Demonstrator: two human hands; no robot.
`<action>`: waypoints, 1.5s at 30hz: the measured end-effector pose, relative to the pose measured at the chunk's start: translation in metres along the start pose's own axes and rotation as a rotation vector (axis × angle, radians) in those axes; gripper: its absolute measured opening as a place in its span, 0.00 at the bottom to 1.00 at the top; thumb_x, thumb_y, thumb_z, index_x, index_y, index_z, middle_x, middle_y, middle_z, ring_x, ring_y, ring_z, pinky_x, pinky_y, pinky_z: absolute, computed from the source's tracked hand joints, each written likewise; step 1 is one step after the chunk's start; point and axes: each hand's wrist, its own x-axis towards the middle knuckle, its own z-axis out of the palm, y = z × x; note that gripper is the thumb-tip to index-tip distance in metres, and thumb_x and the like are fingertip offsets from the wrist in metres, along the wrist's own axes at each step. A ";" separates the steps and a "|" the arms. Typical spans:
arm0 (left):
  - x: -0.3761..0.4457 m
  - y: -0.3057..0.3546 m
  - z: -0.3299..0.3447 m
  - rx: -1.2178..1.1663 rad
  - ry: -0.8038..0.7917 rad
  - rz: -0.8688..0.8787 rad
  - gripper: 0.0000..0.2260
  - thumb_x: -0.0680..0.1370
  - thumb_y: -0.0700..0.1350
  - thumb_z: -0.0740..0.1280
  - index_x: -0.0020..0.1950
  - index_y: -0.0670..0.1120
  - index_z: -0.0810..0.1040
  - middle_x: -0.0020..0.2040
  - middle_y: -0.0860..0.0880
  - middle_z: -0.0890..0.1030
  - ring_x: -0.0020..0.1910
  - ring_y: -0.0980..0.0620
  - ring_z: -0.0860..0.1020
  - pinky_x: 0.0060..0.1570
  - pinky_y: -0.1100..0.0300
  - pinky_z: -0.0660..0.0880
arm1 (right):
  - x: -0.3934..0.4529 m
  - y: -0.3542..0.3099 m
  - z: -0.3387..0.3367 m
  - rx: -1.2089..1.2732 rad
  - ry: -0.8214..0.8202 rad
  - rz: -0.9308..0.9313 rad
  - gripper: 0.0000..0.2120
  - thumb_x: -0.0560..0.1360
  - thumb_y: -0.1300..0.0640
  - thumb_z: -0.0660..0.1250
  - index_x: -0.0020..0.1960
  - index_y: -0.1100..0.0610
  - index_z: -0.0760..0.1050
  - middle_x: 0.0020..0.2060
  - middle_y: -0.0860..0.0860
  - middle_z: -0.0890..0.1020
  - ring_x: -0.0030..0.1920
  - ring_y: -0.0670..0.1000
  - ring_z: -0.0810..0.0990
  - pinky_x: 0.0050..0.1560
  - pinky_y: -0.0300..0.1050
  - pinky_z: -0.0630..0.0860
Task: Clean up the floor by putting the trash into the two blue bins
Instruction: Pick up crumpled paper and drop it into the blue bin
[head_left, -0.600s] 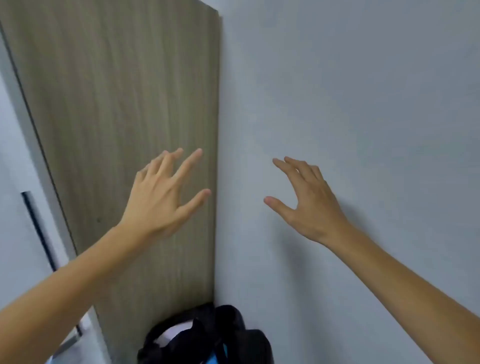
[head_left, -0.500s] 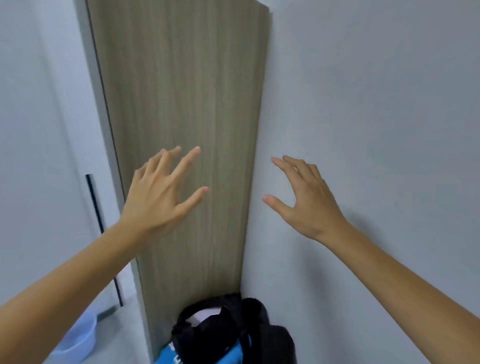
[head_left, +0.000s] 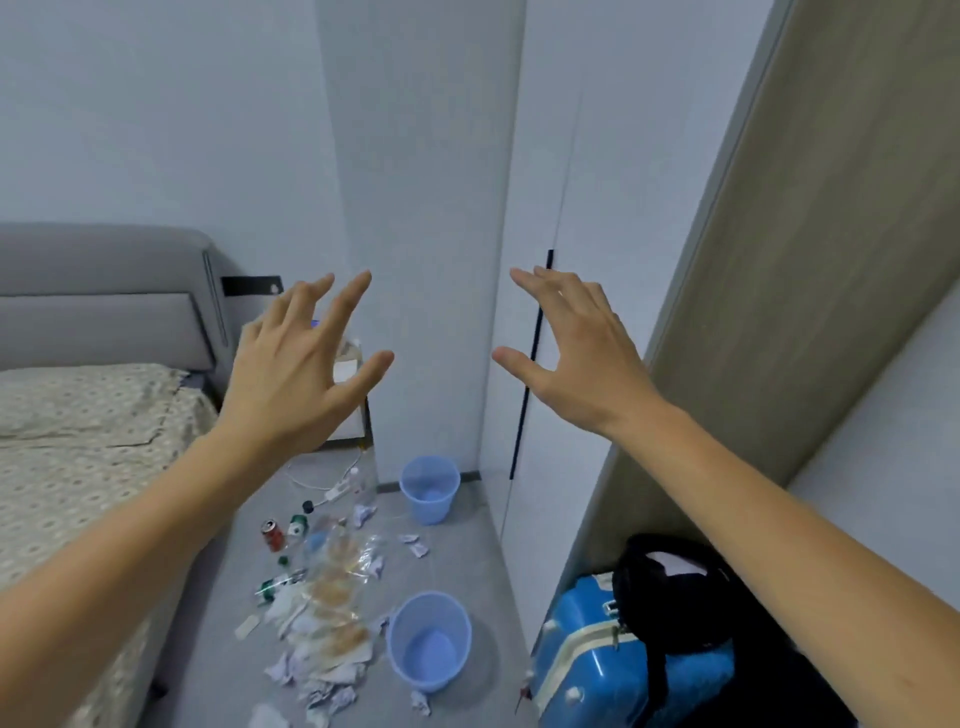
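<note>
On the grey floor (head_left: 467, 525) between the bed (head_left: 78, 467) and the white wardrobe (head_left: 545, 260) lies a scatter of trash (head_left: 327, 613): crumpled paper, clear plastic wrappers, a red can (head_left: 272, 534) and a green can (head_left: 298, 524) near the bed's side. Two blue bins stand upright at the edge of the mess, the near bin (head_left: 430, 642) just right of the paper heap and the far bin (head_left: 430, 488) against the foot of the white pillar, both apparently with nothing inside. Above all this, well apart from the litter, the left hand (head_left: 298, 374) and the right hand (head_left: 576, 353) are raised in the air with fingers spread wide, gripping nothing. A blue suitcase (head_left: 613, 660) with a black bag (head_left: 675, 587) on top sits by the wooden panel (head_left: 805, 260) at right.
</note>
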 end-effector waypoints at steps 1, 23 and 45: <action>-0.007 -0.023 -0.005 0.009 0.006 -0.026 0.33 0.78 0.68 0.55 0.82 0.59 0.55 0.77 0.46 0.65 0.76 0.42 0.64 0.66 0.39 0.67 | 0.008 -0.017 0.018 0.012 -0.009 -0.019 0.36 0.76 0.33 0.64 0.80 0.43 0.59 0.77 0.46 0.64 0.76 0.50 0.62 0.73 0.57 0.67; -0.055 -0.229 0.088 0.119 -0.150 -0.307 0.33 0.79 0.68 0.53 0.82 0.58 0.53 0.75 0.45 0.66 0.73 0.43 0.65 0.67 0.41 0.67 | 0.097 -0.091 0.274 0.178 -0.250 -0.163 0.37 0.75 0.32 0.64 0.79 0.45 0.62 0.73 0.47 0.69 0.70 0.52 0.68 0.67 0.57 0.73; -0.359 -0.449 0.536 0.057 -0.391 -0.475 0.32 0.80 0.67 0.55 0.81 0.56 0.58 0.71 0.46 0.70 0.69 0.42 0.69 0.62 0.42 0.71 | -0.139 -0.056 0.835 0.369 -0.546 -0.105 0.32 0.75 0.38 0.67 0.76 0.48 0.67 0.68 0.49 0.73 0.68 0.54 0.70 0.66 0.53 0.71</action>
